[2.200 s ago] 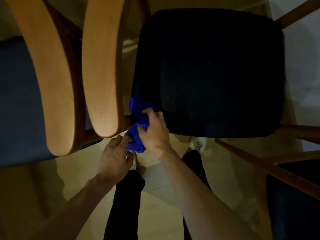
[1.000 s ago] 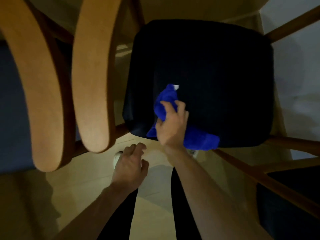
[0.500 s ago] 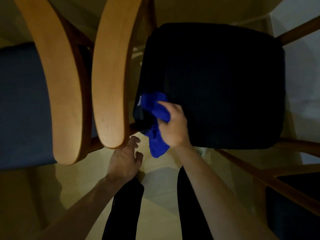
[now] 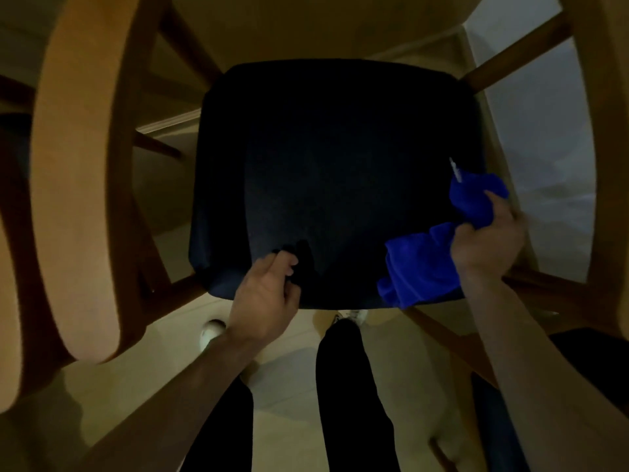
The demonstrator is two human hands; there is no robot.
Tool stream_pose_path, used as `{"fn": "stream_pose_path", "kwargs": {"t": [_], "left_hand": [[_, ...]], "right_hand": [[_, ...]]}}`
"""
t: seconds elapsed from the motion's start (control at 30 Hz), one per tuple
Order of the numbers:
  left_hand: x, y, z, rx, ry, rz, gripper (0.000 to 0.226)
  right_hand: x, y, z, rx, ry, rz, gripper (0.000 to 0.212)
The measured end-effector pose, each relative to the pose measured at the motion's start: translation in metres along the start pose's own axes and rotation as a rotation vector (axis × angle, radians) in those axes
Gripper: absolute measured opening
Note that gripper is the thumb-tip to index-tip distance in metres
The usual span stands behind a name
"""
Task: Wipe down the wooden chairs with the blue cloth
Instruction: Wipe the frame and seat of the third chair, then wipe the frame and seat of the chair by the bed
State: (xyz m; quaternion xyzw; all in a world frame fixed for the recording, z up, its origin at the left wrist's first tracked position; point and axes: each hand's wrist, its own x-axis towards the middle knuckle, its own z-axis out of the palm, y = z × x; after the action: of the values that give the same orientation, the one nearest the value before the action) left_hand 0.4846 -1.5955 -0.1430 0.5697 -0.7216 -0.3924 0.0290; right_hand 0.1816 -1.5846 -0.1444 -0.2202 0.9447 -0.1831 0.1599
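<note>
2 wooden chairs (image 4: 78,185) on tile floor (image 4: 289,379)

We see cloth (image 4: 425,267) on seat (image 4: 333,172) near-right corner, right hand (image 4: 486,240) on it; left hand (image 4: 265,294) at near-left edge; chair backrest (image 4: 78,185) left of seat.
</note>
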Motion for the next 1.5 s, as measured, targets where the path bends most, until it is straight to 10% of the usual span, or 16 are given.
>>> {"fn": "stream_pose_path", "kwargs": {"t": [0.27, 0.83, 1.03, 1.23, 1.5], "left_hand": [[0.020, -0.032, -0.029, 0.183, 0.157, -0.070, 0.031], [-0.071, -0.056, 0.003, 0.112, 0.050, -0.351, 0.051], [-0.051, 0.009, -0.026, -0.014, 0.092, -0.359, 0.050], [-0.068, 0.060, -0.073, -0.147, 0.190, -0.268, 0.100], [-0.147, 0.105, -0.186, 0.184, 0.292, 0.107, 0.037]], "right_hand": [[-0.051, -0.057, 0.051, 0.062, -0.121, -0.191, 0.054], [-0.131, -0.134, 0.083, -0.285, -1.107, -1.141, 0.076], [-0.130, -0.124, 0.026, -0.256, -1.139, -0.992, 0.082], [-0.128, -0.153, -0.059, -0.361, -1.148, -1.062, 0.069], [-0.192, -0.191, -0.167, -0.272, -0.972, -1.182, 0.061]]}}
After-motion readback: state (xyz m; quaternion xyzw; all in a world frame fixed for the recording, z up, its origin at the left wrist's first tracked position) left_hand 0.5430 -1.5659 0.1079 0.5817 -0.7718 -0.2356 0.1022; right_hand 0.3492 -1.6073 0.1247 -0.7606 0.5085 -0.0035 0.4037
